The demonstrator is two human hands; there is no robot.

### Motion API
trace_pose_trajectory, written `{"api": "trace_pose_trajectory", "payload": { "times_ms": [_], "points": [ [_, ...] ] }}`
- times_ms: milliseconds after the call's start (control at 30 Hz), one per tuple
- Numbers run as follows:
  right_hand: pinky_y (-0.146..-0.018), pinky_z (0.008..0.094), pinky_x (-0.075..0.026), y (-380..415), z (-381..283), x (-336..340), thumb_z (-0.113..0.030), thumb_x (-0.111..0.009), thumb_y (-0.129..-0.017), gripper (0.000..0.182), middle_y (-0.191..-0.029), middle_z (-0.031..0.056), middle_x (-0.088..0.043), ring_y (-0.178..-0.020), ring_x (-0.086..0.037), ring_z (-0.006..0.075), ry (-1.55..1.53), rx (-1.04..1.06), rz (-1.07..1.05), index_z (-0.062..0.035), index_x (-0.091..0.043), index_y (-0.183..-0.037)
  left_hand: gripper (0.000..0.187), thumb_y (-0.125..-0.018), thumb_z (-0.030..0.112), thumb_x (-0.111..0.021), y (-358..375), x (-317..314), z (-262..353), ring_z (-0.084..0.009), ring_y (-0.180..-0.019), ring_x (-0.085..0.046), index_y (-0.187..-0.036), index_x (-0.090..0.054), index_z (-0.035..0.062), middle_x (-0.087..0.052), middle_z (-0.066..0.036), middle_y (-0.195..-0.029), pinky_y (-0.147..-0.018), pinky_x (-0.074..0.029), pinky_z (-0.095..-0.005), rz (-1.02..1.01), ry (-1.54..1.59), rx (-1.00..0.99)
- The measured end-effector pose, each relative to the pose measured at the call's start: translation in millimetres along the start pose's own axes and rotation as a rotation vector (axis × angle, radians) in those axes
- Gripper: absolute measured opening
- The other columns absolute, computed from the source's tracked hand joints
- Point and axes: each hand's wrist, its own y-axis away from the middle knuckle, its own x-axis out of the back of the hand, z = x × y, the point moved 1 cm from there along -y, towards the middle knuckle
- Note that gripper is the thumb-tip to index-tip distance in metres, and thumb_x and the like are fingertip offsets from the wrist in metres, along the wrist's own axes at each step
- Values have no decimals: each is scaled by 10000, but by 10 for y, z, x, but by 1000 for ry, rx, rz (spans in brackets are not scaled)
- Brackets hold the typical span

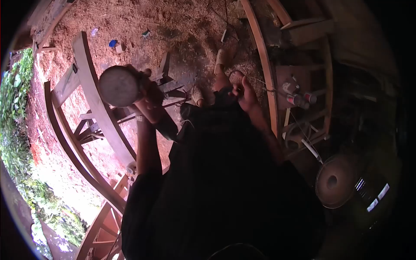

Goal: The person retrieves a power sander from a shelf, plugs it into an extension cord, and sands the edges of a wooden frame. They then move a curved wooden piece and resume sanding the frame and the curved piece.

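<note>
My left hand (149, 89) is wrapped round a tool with a flat, pale round disc (119, 86), its face turned up toward me. The disc hides part of the fingers, and a dark shape runs back along the forearm. My right hand (246, 94) is in front of my dark clothes, its fingers curled and its thumb raised. Right at its fingertips shows a small round tan patch (236, 77); I cannot tell whether the hand holds it. A curved wooden frame (102, 102) stands below and beside my left hand.
Another wooden frame (263, 56) rises on the right, with bottles (297, 100) lying on a board there. A round fan-like thing (333, 182) stands at lower right. Wood shavings (186, 21) cover the floor, with a blue scrap (113, 43). Green plants (15, 108) grow at left.
</note>
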Motion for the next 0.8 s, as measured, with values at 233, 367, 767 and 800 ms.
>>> {"api": "trace_pose_trajectory", "payload": {
  "times_ms": [233, 367, 767, 800],
  "points": [
    [-832, 422, -536, -1132, -79, 665, -276, -681, -955, 265, -999, 178, -718, -953, -703, 339, 1395, 239, -277, -27, -718, -1039, 1360, -687, 931, -644, -1040, 367, -690, -161, -649, -548, -1498, -336, -117, -634, -128, -969, -593, -506, -301, 448, 217, 188],
    [-851, 433, -553, -1261, -851, 1063, -277, -726, -895, 277, -981, 179, -721, -957, -712, 350, 1356, 148, -45, -42, -726, -1041, 1204, -657, 838, -767, -1417, 644, -1034, -196, -796, -566, -1449, -417, 2, -626, -164, -1128, -704, -521, -353, 345, 80, 295],
    [-832, 430, -574, -1858, -1895, 1749, -171, -741, -822, 256, -1028, 171, -761, -937, -745, 322, 1567, 105, 41, -93, -781, -1062, 945, -831, 667, -750, -2868, 1015, -1012, -149, -779, -502, -1445, -420, 29, -499, -60, -1044, -683, -460, -322, 323, -22, 422],
    [-855, 419, -575, -1859, -1941, 1755, -159, -733, -840, 246, -1059, 165, -762, -954, -747, 314, 1610, 181, 161, -105, -786, -1074, 931, -821, 677, -755, -2925, 1083, -964, -151, -782, -492, -1412, -440, 30, -497, -55, -1045, -676, -445, -321, 340, 26, 426]
  ]
}}
